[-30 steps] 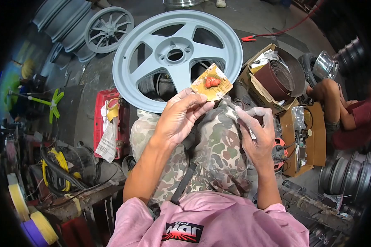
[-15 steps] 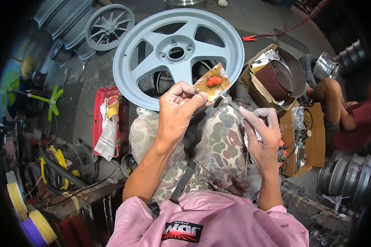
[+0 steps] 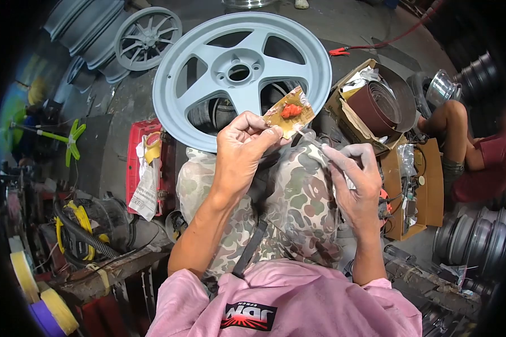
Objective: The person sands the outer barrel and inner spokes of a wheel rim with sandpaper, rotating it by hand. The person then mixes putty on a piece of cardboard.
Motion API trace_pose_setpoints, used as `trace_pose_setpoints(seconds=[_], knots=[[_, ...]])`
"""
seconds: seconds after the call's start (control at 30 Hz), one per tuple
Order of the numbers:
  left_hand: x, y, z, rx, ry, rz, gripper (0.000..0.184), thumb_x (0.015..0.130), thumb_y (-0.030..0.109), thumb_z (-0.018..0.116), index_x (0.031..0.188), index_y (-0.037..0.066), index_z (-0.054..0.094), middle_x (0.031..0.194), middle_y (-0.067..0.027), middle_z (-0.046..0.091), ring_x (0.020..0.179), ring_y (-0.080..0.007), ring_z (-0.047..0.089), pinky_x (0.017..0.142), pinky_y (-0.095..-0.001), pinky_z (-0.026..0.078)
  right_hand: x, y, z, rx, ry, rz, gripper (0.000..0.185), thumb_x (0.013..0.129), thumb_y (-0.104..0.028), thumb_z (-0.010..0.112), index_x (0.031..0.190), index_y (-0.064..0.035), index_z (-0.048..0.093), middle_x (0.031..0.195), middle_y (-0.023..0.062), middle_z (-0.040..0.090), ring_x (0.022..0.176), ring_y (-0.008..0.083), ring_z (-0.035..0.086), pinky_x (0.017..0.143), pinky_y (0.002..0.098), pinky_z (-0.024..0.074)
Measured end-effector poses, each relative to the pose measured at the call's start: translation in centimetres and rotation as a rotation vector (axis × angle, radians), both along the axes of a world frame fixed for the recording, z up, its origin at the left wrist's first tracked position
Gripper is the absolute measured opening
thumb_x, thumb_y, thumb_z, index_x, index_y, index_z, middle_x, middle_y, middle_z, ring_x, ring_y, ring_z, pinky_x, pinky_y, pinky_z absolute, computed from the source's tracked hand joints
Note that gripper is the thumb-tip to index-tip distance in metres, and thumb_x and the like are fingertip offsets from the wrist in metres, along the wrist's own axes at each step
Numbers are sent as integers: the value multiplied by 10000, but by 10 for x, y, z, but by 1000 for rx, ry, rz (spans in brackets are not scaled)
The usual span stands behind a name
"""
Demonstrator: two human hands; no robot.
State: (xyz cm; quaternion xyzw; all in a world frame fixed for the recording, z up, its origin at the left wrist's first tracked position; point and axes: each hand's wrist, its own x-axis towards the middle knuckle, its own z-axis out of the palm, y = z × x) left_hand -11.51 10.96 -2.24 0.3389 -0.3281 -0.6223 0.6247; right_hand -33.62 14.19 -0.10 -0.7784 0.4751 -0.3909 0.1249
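Note:
My left hand pinches a small worn card by its lower left corner. On the card sits a lump of bright orange-red paste that looks like putty. Between the thumb and fingers of my right hand is a thin spatula-like tool, its pale tip close to the card's lower edge; whether they touch I cannot tell. Both hands look dusty. Just beyond them lies a pale grey five-spoke wheel rim, propped on a dark tyre-like thing seen through its openings.
A red tray with tape and paper stands left. To the right are a box holding a brown abrasive roll and an open carton. More rims stand behind. Another person's leg shows at right.
The tool in my right hand has turned, its tip now thin and edge-on, shifted slightly left. My left hand and the card have barely moved.

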Motion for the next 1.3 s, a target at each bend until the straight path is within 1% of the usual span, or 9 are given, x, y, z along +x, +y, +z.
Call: trace_pose_setpoints(seconds=[0.1,0.27,0.4,0.53,0.67,1.07,1.13,1.2,1.3], knots=[[-1,1,-1,-14,-11,-14,102,928,-54,666,907,-1,581,945,-110,678,846,-139,706,817,-285,627,-2,0,1,15,-60,-59,388,805,31,756,1164,-116,761,951,71,583,829,223,556,746,345,453],[0,0,0,-2,-6,-6,118,923,-52,675,894,6,577,930,-97,678,844,-130,706,816,-280,626,0,0,2,4,1,-6,390,803,32,755,1165,-115,764,951,76,585,813,216,554,734,338,455],[-2,1,0,0,-7,-13,122,919,-48,685,897,8,579,922,-85,675,837,-122,703,815,-275,624,-2,1,4,15,-32,-66,401,794,28,761,1167,-121,761,950,72,584,825,221,552,740,336,447],[1,0,-1,2,-10,-10,117,920,-48,683,902,8,582,924,-86,674,837,-121,702,816,-277,624,0,1,4,10,0,-11,397,792,42,748,1156,-115,767,952,81,586,823,221,560,741,343,450],[-1,1,-2,-6,-8,-16,109,921,-51,678,908,5,586,935,-95,675,847,-125,702,820,-281,624,-4,0,5,-3,-16,-51,402,793,20,762,1167,-128,764,929,70,576,836,223,555,734,346,445],[2,0,0,3,4,-37,104,928,-62,661,912,-3,576,930,-111,682,842,-137,708,824,-293,627,-3,-4,1,2,-49,17,350,827,54,721,1149,-76,763,927,87,595,830,209,577,728,324,471],[3,0,-1,3,28,-44,103,928,-63,659,914,-4,576,928,-113,684,840,-139,709,823,-294,627,-6,-4,2,90,-181,-2,335,830,56,719,1142,-56,760,924,81,598,822,202,586,730,304,478],[2,0,-1,9,38,-71,103,927,-64,658,917,-4,575,931,-119,687,844,-143,712,819,-294,629,-8,-7,4,95,-168,-2,299,855,52,703,1137,-35,755,908,84,612,815,188,601,742,286,479],[3,0,-1,28,50,-85,102,928,-65,658,918,-4,576,934,-123,688,844,-147,714,819,-297,630,-4,-7,-3,223,-303,51,237,914,26,661,1133,-7,747,896,95,658,817,167,622,763,281,484]])
